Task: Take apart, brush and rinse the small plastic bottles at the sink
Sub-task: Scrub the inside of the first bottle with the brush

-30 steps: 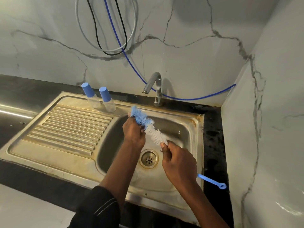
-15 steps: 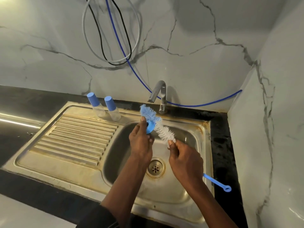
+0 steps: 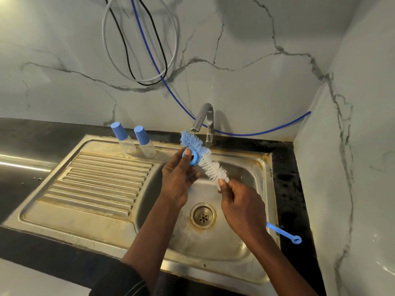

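Over the sink basin point(image 3: 239, 253), my left hand point(image 3: 177, 180) pinches a small blue cap point(image 3: 193, 157), its open side facing me. The blue-and-white bottle brush point(image 3: 205, 160) lies right against the cap. My right hand point(image 3: 241, 204) grips the brush just below the bristles; its blue handle point(image 3: 285, 232) sticks out past my wrist to the right. Two small clear bottles with blue caps, one point(image 3: 124, 137) beside the other point(image 3: 145, 142), stand upright at the back of the drainboard.
The tap point(image 3: 205, 120) stands behind the basin with no water running. A ribbed drainboard point(image 3: 96, 180) is left of the basin, the drain point(image 3: 203, 215) in its middle. Blue, black and grey cables point(image 3: 149, 67) hang on the marble wall. A wall closes the right side.
My left hand has turned so the blue cap now shows at my fingertips beside the bristles. Both hands and the brush sit slightly higher over the basin. The bottles have not moved.
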